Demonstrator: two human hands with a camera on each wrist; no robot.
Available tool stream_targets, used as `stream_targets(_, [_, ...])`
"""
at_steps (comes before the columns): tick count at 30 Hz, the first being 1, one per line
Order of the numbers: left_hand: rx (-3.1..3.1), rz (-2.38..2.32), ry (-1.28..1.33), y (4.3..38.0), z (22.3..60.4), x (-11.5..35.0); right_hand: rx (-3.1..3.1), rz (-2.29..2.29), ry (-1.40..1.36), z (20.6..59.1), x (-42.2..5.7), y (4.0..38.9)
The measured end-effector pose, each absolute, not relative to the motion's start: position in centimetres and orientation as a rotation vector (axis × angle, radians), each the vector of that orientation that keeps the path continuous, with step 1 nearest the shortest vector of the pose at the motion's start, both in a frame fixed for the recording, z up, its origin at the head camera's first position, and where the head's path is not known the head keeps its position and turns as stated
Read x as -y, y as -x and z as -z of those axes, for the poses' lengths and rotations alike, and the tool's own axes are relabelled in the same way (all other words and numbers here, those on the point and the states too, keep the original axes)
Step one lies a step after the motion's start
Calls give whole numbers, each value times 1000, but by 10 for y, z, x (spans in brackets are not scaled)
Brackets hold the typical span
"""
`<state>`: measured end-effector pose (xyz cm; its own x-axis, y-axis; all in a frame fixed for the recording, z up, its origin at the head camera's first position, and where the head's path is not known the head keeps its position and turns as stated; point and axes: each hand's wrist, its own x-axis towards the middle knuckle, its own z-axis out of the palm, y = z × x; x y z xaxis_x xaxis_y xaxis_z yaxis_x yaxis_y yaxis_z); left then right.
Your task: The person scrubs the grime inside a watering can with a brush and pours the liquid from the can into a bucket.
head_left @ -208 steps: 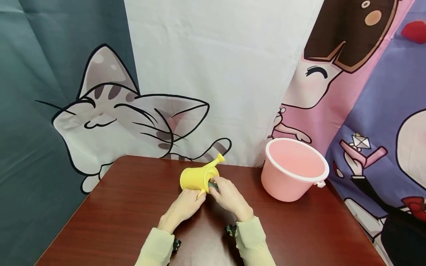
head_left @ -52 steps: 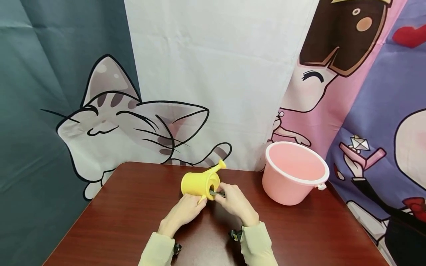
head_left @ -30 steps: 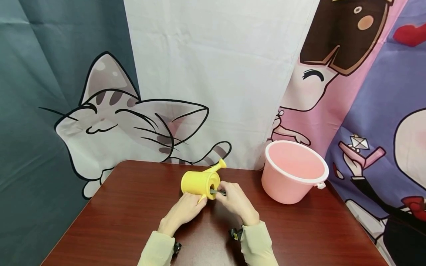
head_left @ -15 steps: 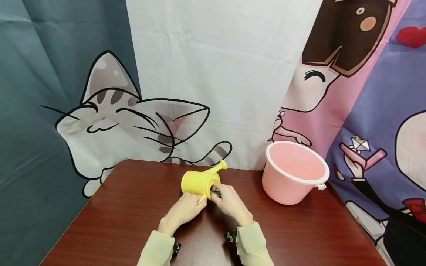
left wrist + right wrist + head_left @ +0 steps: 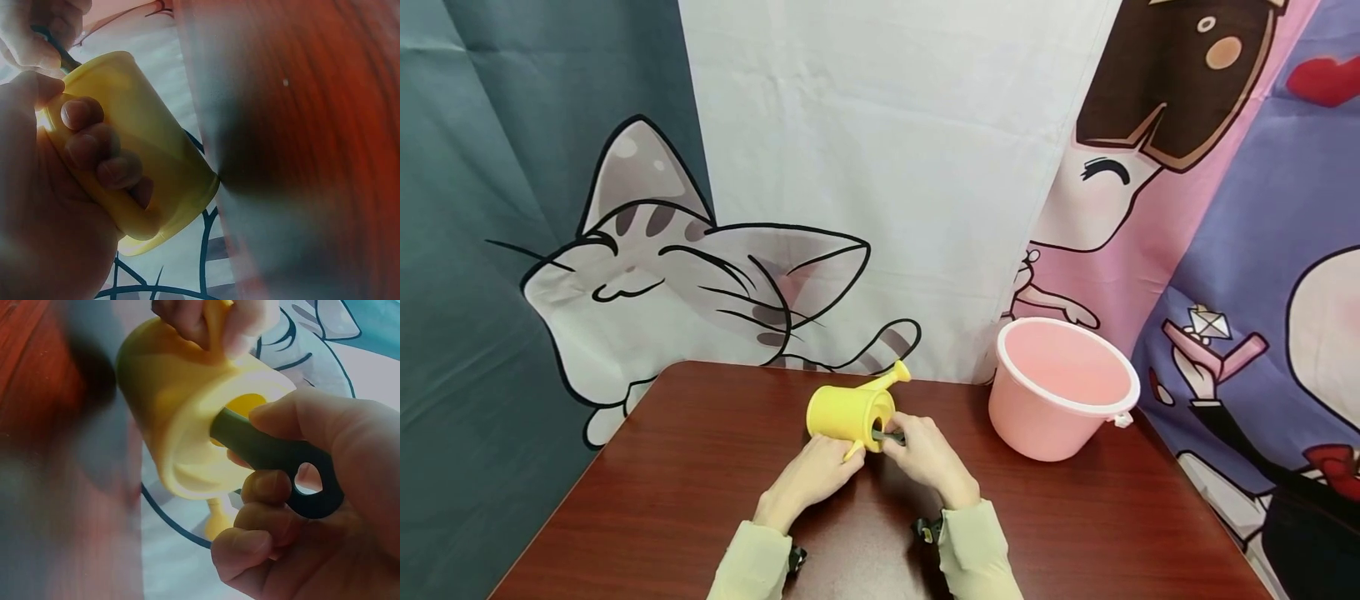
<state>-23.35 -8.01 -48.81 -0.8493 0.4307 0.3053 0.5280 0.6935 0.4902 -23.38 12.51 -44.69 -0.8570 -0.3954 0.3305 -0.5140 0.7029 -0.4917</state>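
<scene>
A small yellow watering can (image 5: 842, 412) is tipped on its side above the dark red table, its mouth turned toward the right hand. My left hand (image 5: 816, 472) grips the can's handle, fingers curled through it in the left wrist view. In my right hand (image 5: 931, 461) is a dark green handle (image 5: 269, 447) with a round hole near its end, pinched between thumb and fingers. This handle reaches through the opening in the can's top; whatever is on its far end is hidden inside. The spout (image 5: 886, 377) points up and away to the right.
A pink bucket (image 5: 1037, 421) with a white rim stands at the table's back right. Behind the table (image 5: 655, 483) hangs a cartoon-printed cloth (image 5: 880, 167) with a cat on it.
Over the last seconds the right hand has shifted back and forth at the can's mouth with the green handle. Since half a second ago it has drawn back slightly right. The left hand stays.
</scene>
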Motion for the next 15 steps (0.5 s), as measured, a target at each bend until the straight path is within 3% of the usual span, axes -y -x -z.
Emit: stream_targets(15, [2759, 886, 756, 232, 489, 80, 2713, -902, -710, 428, -137, 225])
